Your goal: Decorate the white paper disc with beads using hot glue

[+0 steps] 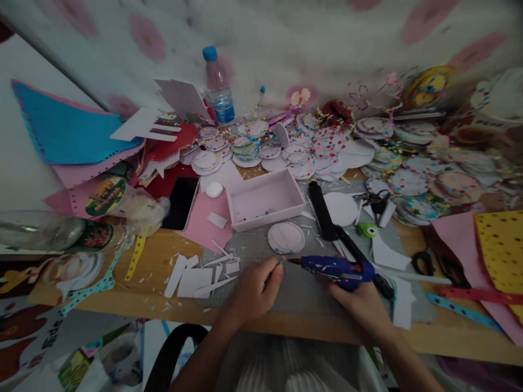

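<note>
A blue glue gun (333, 268) is gripped in my right hand (357, 296), its nozzle pointing left. My left hand (258, 286) is closed in a pinch at the nozzle's tip, on a tiny greenish piece too small to make out. Just above both hands, a round white disc (286, 238) with small coloured dots on its rim lies on the grey mat (245, 247). Behind the disc stands an open pale pink box (267, 201) with a few tiny coloured bits inside.
Decorated discs (330, 142) pile up along the back beside a water bottle (220, 90). A phone (182, 204) and paper scraps (196, 282) lie left. On the right are a black tool (322, 212), a green punch (366, 230) and scissors (423, 264).
</note>
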`<state>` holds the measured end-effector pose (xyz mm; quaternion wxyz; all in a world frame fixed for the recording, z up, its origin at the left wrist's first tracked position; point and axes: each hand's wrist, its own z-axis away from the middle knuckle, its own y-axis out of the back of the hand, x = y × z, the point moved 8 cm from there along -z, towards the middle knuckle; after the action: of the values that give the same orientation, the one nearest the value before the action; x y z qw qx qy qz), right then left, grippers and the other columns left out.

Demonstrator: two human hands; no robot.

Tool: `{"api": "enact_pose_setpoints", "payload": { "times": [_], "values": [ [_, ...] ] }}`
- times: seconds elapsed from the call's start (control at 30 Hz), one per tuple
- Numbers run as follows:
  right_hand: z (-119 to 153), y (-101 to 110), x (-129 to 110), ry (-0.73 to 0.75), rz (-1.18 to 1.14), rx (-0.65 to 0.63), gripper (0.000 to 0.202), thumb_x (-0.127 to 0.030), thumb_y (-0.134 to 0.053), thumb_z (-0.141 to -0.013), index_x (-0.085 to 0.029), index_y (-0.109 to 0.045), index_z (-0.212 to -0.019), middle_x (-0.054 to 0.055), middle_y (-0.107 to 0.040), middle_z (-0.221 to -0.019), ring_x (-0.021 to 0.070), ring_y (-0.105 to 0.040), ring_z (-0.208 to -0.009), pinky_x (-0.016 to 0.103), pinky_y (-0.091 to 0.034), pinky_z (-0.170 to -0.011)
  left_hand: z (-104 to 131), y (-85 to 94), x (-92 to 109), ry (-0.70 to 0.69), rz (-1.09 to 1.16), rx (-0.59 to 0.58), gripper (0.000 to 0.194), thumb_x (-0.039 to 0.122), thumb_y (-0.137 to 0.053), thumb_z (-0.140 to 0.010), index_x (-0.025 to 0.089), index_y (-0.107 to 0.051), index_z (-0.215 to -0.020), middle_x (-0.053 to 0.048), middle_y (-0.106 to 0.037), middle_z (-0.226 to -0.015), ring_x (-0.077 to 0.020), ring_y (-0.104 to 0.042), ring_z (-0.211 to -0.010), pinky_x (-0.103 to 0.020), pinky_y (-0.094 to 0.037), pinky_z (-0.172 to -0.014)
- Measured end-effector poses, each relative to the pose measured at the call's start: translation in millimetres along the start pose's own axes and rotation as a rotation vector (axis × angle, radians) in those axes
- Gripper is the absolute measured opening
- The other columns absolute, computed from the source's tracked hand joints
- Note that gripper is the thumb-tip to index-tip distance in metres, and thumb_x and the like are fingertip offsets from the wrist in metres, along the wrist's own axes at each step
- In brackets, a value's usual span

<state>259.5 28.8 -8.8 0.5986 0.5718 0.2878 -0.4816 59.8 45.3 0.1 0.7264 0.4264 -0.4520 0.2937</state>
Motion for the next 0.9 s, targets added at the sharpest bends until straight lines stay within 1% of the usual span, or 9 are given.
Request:
{"api": "enact_pose_setpoints", "payload": {
  "times": [0.07,0.17,0.27,0.4,0.53,0.77,0.9],
  "values": [
    [-0.2,0.6,-3.0,0.007,0.004,0.013,0.022,-0.036,-0.066,-0.064,-0.021,-0.063,-0.079,0.001,-0.069,-0.066,0.019,-0.063,-0.058,0.029,-0.055,-0.057,0.3,0.5,1.5,-0.002,0.001,0.003,0.031,0.034,-0.034,-0.098,0.021,-0.042,-0.07,0.004,-0.042,-0.056,-0.0108,-0.041,-0.051,-0.023,-0.028,-0.051],
    [-0.5,-0.4,-6.7,0.014,0.036,-0.004,0.017,-0.036,-0.063,-0.065,-0.021,-0.061,-0.074,0.0,-0.067,-0.064,0.0191,-0.062,-0.059,0.03,-0.055,-0.059,0.8,0.9,3.0,-0.002,0.002,0.004,0.032,0.034,-0.034,-0.097,0.021,-0.043,-0.07,0.005,-0.042,-0.054,-0.0107,-0.041,-0.05,-0.023,-0.028,-0.05],
    [-0.5,-1.3,-7.3,0.018,0.069,-0.012,0.016,-0.036,-0.061,-0.066,-0.021,-0.059,-0.074,-0.001,-0.065,-0.063,0.0184,-0.061,-0.058,0.029,-0.054,-0.058,1.2,1.4,2.6,0.008,0.006,0.011,0.032,0.034,-0.034,-0.097,0.021,-0.042,-0.069,0.005,-0.042,-0.051,-0.0108,-0.041,-0.048,-0.023,-0.028,-0.049],
    [1.1,-3.6,-3.6,0.049,0.061,-0.037,0.012,-0.034,-0.061,-0.07,-0.022,-0.055,-0.071,-0.002,-0.061,-0.06,0.0166,-0.058,-0.055,0.026,-0.052,-0.054,1.5,2.1,1.0,0.028,0.039,0.018,0.033,0.034,-0.035,-0.098,0.021,-0.043,-0.069,0.005,-0.042,-0.048,-0.011,-0.042,-0.047,-0.023,-0.029,-0.049],
    [3.9,-6.6,3.0,0.059,0.066,-0.083,0.009,-0.03,-0.06,-0.073,-0.023,-0.055,-0.073,-0.002,-0.062,-0.063,0.016,-0.058,-0.057,0.024,-0.048,-0.05,1.1,1.7,-0.9,0.045,0.068,0.017,0.033,0.036,-0.035,-0.097,0.021,-0.045,-0.069,0.006,-0.042,-0.047,-0.0109,-0.042,-0.046,-0.022,-0.03,-0.048],
    [5.4,-5.9,3.3,0.084,0.077,-0.067,0.007,-0.027,-0.061,-0.073,-0.023,-0.057,-0.076,-0.002,-0.06,-0.061,0.0155,-0.056,-0.053,0.023,-0.046,-0.047,1.0,2.1,-5.3,0.05,0.094,0.057,0.035,0.038,-0.038,-0.096,0.02,-0.049,-0.069,0.006,-0.042,-0.044,-0.0103,-0.041,-0.044,-0.021,-0.03,-0.048],
    [4.7,-6.8,-0.8,0.099,0.09,-0.067,0.006,-0.027,-0.06,-0.072,-0.022,-0.056,-0.074,-0.002,-0.059,-0.06,0.0153,-0.055,-0.052,0.023,-0.046,-0.047,1.4,0.2,-7.7,0.062,0.13,0.034,0.034,0.037,-0.037,-0.097,0.02,-0.047,-0.069,0.007,-0.04,-0.043,-0.0098,-0.04,-0.043,-0.021,-0.03,-0.048]
  ]
}}
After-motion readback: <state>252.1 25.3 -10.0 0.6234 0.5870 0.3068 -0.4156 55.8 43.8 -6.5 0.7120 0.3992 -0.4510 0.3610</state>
